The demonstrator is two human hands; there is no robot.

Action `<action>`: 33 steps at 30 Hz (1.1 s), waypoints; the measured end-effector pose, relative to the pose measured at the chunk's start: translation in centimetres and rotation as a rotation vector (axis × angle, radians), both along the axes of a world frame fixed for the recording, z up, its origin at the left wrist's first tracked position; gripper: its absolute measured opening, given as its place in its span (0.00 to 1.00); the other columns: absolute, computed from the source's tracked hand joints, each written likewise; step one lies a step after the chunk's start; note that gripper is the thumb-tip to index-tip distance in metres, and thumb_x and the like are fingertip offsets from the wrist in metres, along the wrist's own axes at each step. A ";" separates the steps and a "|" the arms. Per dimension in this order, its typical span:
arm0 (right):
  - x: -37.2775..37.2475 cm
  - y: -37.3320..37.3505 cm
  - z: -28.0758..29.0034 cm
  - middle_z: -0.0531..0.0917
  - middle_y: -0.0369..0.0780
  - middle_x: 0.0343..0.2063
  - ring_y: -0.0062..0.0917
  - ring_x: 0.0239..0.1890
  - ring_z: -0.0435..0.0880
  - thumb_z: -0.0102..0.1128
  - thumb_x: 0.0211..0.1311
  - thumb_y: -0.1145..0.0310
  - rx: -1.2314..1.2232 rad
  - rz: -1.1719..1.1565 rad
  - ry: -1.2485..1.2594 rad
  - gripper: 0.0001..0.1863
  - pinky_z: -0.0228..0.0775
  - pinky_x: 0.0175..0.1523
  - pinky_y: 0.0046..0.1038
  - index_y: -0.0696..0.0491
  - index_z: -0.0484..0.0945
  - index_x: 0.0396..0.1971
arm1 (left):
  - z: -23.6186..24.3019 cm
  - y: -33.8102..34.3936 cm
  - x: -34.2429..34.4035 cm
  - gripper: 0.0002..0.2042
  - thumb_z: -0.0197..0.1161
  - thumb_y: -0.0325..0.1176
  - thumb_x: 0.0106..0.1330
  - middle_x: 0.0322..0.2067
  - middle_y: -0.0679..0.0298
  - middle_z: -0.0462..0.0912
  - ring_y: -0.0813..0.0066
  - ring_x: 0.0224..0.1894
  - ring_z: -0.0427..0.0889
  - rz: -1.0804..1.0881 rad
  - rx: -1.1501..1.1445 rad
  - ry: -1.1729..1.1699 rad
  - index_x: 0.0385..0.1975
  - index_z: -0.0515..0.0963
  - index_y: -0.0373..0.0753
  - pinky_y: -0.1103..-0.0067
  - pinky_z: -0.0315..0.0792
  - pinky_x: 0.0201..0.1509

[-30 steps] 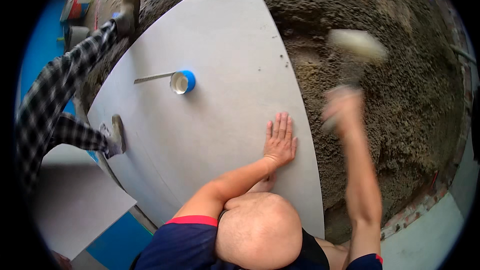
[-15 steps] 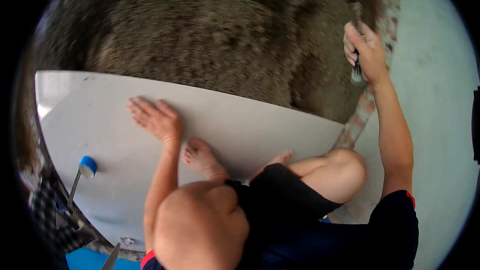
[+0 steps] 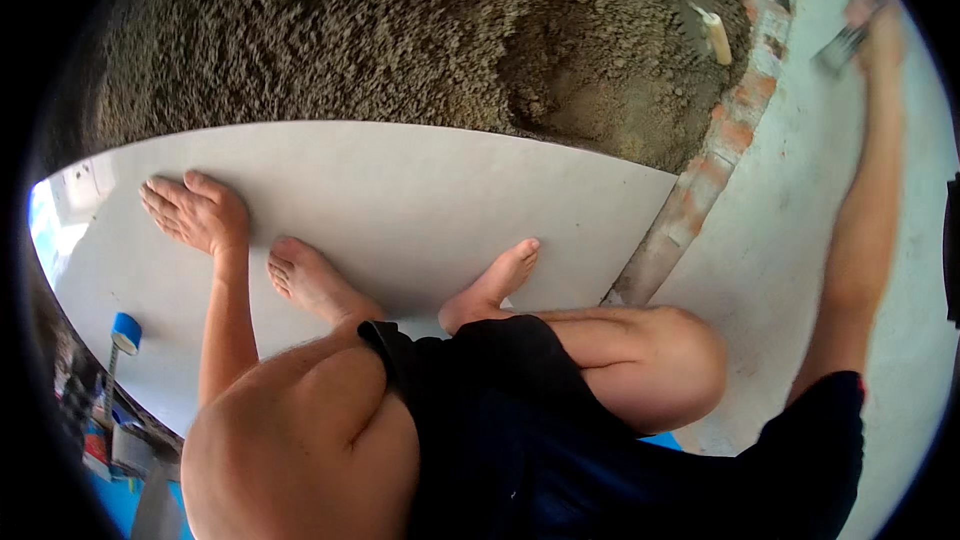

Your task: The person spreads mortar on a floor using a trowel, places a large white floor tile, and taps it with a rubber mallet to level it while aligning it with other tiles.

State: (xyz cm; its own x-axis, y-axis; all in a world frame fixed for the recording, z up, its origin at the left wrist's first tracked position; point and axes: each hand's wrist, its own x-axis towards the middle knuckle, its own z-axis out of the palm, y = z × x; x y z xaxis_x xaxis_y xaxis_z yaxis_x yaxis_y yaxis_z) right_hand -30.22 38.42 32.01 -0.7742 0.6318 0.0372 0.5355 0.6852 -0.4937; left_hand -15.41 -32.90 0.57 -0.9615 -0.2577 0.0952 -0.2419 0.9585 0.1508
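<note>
My left hand [image 3: 200,212] rests palm down on a large pale tile [image 3: 400,175], with its fingers stretched out, left of my bare feet. At the far right my right hand [image 3: 878,28] is blurred over the pale floor. It grips a mallet by its handle [image 3: 842,48]; the butt end points down and left, and the head lies outside the picture. Past the tile's far edge spreads a rough bed of grey-brown mortar [image 3: 330,40]. A trowel with a cream handle [image 3: 716,40] lies on that mortar near its right side.
A strip of broken brick [image 3: 735,130] separates the mortar from the pale floor [image 3: 760,270] on the right. On the tile's left part sits a blue-sided round piece [image 3: 126,333] joined to a thin metal strip. Assorted items lie beyond the tile's lower left edge.
My right hand has swung right with the mallet, from the mortar's edge to above the pale floor, uncovering the trowel. The view has shifted; my left hand stays flat on the tile.
</note>
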 end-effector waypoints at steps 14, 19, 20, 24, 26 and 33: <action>-3.0 -4.0 1.8 0.76 0.29 0.31 0.10 0.25 0.63 0.45 0.72 0.43 0.063 0.379 -0.575 0.26 0.55 0.28 0.17 0.52 0.76 0.48 | 0.0 -1.6 0.7 0.33 0.41 0.49 0.72 0.70 0.43 0.56 0.47 0.72 0.53 0.019 -0.037 0.052 0.68 0.57 0.27 0.59 0.47 0.74; 12.8 -7.1 -9.8 0.75 0.32 0.28 0.13 0.26 0.67 0.49 0.71 0.45 0.242 0.197 -0.851 0.24 0.59 0.31 0.21 0.54 0.76 0.42 | 0.2 -2.1 0.2 0.32 0.42 0.47 0.73 0.69 0.40 0.56 0.45 0.72 0.52 -0.045 -0.013 0.050 0.67 0.57 0.25 0.59 0.47 0.74; 19.0 -10.0 -12.3 0.76 0.33 0.28 0.14 0.27 0.68 0.49 0.70 0.45 0.271 0.292 -1.203 0.25 0.61 0.32 0.22 0.55 0.76 0.42 | 0.4 -1.8 -0.3 0.32 0.42 0.47 0.73 0.69 0.40 0.56 0.44 0.72 0.52 -0.065 0.012 0.059 0.67 0.57 0.25 0.59 0.46 0.74; 22.9 -13.1 -9.5 0.78 0.37 0.29 0.18 0.30 0.74 0.53 0.68 0.45 0.010 0.403 -1.469 0.26 0.68 0.37 0.26 0.57 0.76 0.42 | -2.1 -3.5 0.1 0.34 0.44 0.48 0.74 0.71 0.41 0.51 0.44 0.74 0.49 -0.189 0.037 0.011 0.70 0.52 0.27 0.59 0.43 0.75; 19.1 -11.3 -5.8 0.79 0.39 0.29 0.21 0.32 0.76 0.55 0.67 0.45 -0.053 0.174 -1.250 0.27 0.71 0.40 0.29 0.59 0.76 0.43 | -0.3 -3.4 -0.4 0.34 0.43 0.49 0.75 0.71 0.40 0.50 0.42 0.74 0.47 -0.282 0.092 -0.057 0.70 0.51 0.26 0.58 0.42 0.75; 28.1 -16.2 1.3 0.83 0.43 0.31 0.29 0.35 0.81 0.59 0.64 0.44 -0.129 -0.235 -0.684 0.29 0.72 0.44 0.33 0.58 0.79 0.48 | 1.7 -0.3 1.2 0.31 0.40 0.44 0.77 0.71 0.40 0.49 0.40 0.73 0.47 -0.935 0.133 0.005 0.71 0.49 0.27 0.51 0.47 0.73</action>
